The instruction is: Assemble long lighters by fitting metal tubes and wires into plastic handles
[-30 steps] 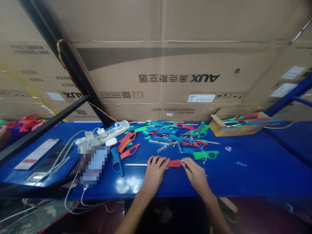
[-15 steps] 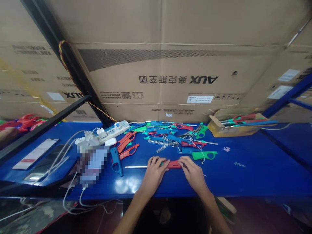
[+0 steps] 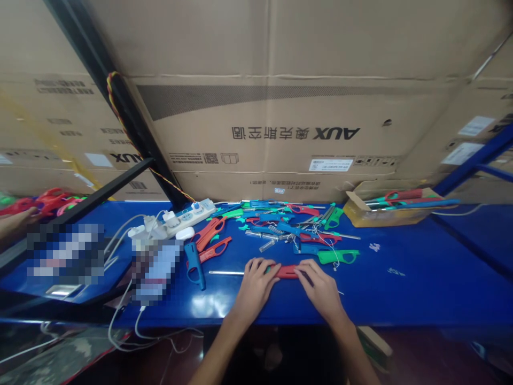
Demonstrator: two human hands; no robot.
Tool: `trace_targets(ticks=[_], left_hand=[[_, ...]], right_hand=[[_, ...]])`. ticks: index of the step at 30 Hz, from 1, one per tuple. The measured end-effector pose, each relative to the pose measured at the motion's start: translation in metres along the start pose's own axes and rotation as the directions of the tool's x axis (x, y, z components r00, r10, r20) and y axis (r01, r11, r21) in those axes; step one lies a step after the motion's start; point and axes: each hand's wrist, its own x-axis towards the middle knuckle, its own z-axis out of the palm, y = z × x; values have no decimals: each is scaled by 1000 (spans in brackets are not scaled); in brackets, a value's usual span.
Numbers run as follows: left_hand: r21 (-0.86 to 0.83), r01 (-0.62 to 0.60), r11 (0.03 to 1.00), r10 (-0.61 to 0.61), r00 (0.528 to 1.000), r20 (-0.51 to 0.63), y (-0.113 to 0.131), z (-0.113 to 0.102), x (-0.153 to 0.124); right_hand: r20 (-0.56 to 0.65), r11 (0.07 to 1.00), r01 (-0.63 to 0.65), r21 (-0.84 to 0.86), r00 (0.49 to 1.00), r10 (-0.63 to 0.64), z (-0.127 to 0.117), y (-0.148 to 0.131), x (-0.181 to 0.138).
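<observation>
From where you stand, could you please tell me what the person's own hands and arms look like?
The left hand and right hand are bare: no gloves, and no rings or watches can be made out. The forearms show no sleeves within the picture, nor any cables or markings.

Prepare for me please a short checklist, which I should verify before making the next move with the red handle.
1. Left hand steadies the piece: ok, it grips the red handle beside the metal rod.
2. Right hand in position: ok, fingertips are at the handle's other end.
3. Grip of the right fingers: cannot tell, the hand hides what is pinched.
4. Generous space beyond the rod's tip: not ok, a blue handle lies close.
5. Power strip away from both hands: ok, it lies farther back, to the left.
</observation>
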Motion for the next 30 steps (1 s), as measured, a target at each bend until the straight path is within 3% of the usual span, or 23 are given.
trace_targets(ticks=[10,19,24,30], left_hand=[[-11,-2,1000,1,1000,-22,0,-1,0],[-62,17,998,-17,1000,-2,1,-2,-1],[-62,21,998,-20,1000,8,2,-4,0],[-65,9,998,-8,1000,18,3,-5,0]], right_hand=[[-16,999,25,-33,1000,-26,1,-2,0],[-41,998,47,53,998,-45,-4,-4,0],[-185,980,34,196,983,3,-4,-7,3],[-409,904,21,427,896,172,11,-13,15]])
